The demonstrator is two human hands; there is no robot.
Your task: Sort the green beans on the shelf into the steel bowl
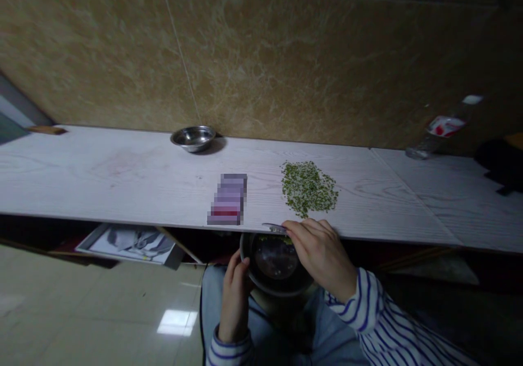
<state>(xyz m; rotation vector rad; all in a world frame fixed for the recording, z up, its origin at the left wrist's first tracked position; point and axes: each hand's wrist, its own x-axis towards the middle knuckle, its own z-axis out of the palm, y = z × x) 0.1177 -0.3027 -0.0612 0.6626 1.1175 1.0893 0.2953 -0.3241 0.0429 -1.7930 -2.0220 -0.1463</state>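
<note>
My left hand [236, 290] grips the left rim of a dark round bowl [275, 290], thumb over the edge. The bowl is held above my lap, just under the front edge of the table. A few green bits lie along its far inner side. In my right hand [321, 249] is a thin, flat, shiny piece [273, 227], mostly covered by the fingers, so its kind is unclear. That hand is at the table edge, over the bowl's right side. Just beyond it, a patch of small green bits [308, 187] is spread on the table.
On the white wood-grain table [102, 181] are a phone-like object [227, 198], blurred by pixels, and a metal bowl [193, 139] near the wall. A plastic bottle [443, 127] and a dark item [500, 162] are at right. Below, an open box [131, 243] juts out.
</note>
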